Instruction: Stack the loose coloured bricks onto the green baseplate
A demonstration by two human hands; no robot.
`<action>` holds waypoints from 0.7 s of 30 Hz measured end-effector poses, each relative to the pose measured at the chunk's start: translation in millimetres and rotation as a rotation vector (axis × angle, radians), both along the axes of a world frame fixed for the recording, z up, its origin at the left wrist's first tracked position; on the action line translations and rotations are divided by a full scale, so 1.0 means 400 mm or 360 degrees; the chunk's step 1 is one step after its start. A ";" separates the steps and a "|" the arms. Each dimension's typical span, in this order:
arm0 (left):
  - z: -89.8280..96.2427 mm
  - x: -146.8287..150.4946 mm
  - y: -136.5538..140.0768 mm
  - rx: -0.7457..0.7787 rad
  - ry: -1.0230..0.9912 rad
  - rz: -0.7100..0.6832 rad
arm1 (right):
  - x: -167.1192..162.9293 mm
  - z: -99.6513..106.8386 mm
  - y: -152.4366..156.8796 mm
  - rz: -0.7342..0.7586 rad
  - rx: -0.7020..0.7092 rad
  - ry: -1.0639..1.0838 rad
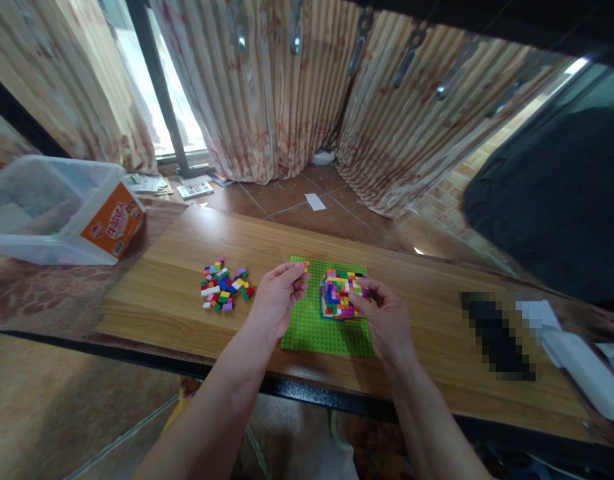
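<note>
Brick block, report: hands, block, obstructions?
Left hand pinching orange brick. Right hand on multicoloured brick block, grip unclear. Loose bricks left of green baseplate, not between hands and block.

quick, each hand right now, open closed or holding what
Left hand: closed, holding a small orange plastic brick.
Right hand: touching the multicoloured plastic brick block; whether its grip is closed cannot be told.

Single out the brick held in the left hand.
The small orange brick, pinched by the left hand, unlike those in the loose pile or the multicoloured block at the right hand.
</note>
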State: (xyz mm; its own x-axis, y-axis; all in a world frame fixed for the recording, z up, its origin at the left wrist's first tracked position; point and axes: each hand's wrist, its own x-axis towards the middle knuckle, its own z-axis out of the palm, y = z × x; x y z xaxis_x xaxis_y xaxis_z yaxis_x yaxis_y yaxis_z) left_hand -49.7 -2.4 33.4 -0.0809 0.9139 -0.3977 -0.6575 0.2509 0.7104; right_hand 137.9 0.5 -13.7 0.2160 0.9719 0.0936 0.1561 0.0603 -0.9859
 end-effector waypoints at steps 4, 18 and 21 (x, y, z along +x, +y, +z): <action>-0.001 0.000 -0.001 -0.0010 -0.0015 -0.0016 | -0.016 0.001 -0.002 -0.0103 -0.0146 0.0311; -0.011 0.031 -0.007 0.0153 0.0156 -0.0272 | -0.008 0.036 -0.012 -0.0111 0.0167 -0.0392; -0.010 0.039 -0.008 0.0300 0.0343 -0.0338 | -0.017 0.081 -0.024 -0.0070 0.0362 -0.0615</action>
